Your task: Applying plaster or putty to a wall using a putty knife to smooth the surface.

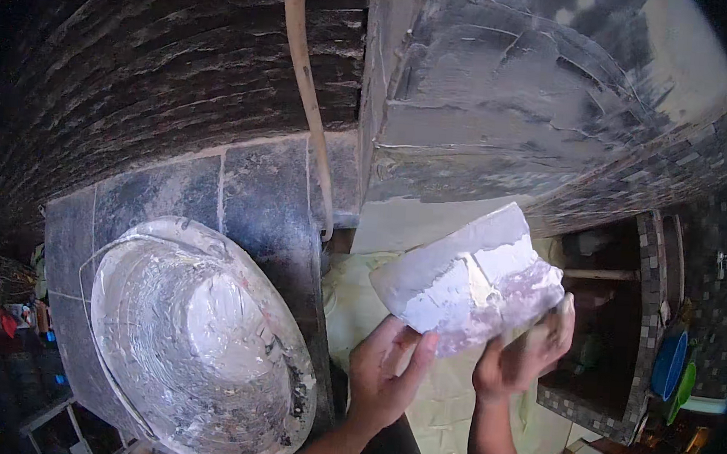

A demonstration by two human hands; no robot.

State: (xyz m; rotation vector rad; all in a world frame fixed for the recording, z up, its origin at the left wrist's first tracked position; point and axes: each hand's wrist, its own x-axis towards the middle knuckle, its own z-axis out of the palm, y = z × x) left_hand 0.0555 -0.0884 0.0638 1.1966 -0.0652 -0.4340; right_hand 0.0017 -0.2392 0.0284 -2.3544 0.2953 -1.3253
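My left hand [386,378] grips the lower edge of a wide flat spreading blade or board [452,289] caked with white paste, thumb showing in front. My right hand [524,351], slightly blurred, is at the board's right end with curled fingers; what it grips there is partly hidden. To the left, a battered bucket [300,376] with white paste [228,319] coating its inside stands on a dark tiled ledge [67,255].
A rough dark wall [180,59] with a pale pipe [303,69] adjoins a smeared grey surface [503,84]. A pale sheet [443,412] covers the floor below. At right are a mosaic-edged niche [594,330] with blue [669,364] and green [682,393] basins beside it.
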